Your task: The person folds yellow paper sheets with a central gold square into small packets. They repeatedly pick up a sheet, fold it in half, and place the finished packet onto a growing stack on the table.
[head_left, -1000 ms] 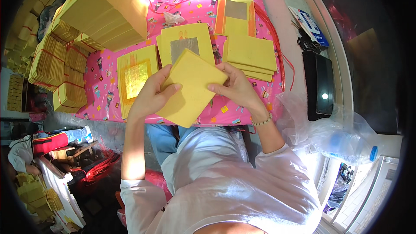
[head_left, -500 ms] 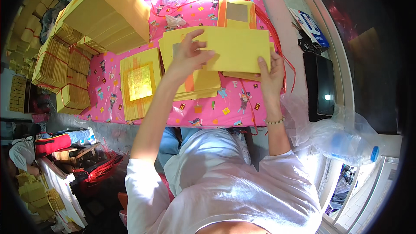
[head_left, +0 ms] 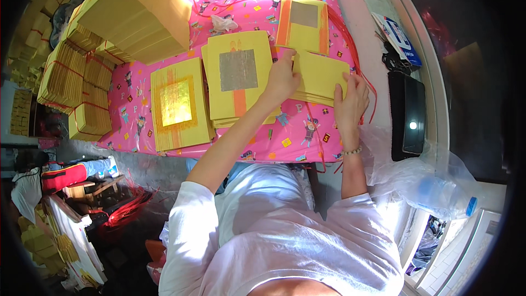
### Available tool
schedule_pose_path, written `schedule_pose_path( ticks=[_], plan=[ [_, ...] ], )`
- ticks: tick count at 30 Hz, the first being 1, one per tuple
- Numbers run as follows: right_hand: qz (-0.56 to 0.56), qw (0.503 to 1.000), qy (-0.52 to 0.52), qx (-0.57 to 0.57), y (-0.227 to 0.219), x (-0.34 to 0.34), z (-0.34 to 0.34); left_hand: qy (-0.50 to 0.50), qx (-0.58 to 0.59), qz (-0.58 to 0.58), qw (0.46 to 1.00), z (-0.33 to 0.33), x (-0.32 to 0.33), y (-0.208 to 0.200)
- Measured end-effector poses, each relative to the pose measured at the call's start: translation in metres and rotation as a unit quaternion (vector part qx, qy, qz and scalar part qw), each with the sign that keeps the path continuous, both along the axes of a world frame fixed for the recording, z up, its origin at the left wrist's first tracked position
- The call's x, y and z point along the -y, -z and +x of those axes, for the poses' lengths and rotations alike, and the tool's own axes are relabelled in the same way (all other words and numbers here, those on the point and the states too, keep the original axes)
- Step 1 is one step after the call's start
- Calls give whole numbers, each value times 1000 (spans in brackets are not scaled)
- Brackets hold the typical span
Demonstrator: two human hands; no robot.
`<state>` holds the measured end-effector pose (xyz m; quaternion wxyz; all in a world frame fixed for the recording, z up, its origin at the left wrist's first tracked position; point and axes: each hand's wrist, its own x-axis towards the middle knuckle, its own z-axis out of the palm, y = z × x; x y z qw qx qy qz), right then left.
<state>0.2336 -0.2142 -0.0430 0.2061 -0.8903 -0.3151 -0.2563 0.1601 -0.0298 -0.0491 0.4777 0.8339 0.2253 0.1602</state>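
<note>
Between my hands lies a small stack of plain yellow paper sheets (head_left: 320,75), flat on the table. My left hand (head_left: 284,79) is closed at its left edge, fingers curled together. On the right edge, my right hand (head_left: 352,98) grips with bent fingers and the thumb at the near side. Just left is a pile of yellow paper with a silver square and an orange stripe (head_left: 238,70). Farther left sits another yellow pile, with a shiny gold square (head_left: 176,104). Behind the plain stack is a third decorated pile (head_left: 303,16), with a silver-grey square.
Tall yellow paper blocks (head_left: 137,16) and tied bundles (head_left: 63,79) crowd the table's left side. Red plastic strands (head_left: 350,38) run along the right edge of the pink patterned tablecloth (head_left: 263,145). A clear bottle in plastic wrap (head_left: 444,194) stands at right.
The plain yellow sheet in my right hand has come down onto the stack. My left hand has moved right and down to the stack's left edge, uncovering the silver-square pile.
</note>
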Motion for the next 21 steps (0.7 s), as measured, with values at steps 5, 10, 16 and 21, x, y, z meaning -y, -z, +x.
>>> schedule_pose_path(
  ticks=[5,10,16,21],
  plan=[
    [-3,996,-8,-93,8,-3,5,-50,66,102,991,-12,6,-9],
    [59,996,-65,-17,-5,-10,2,-16,89,71,993,-57,-15,-35],
    [119,957,-247,-93,-47,-28,-34,23,-2,80,997,-132,-41,-48],
    [-13,884,-428,-186,-44,-51,-67,22,-60,167,984,-173,-40,-54]
  ],
)
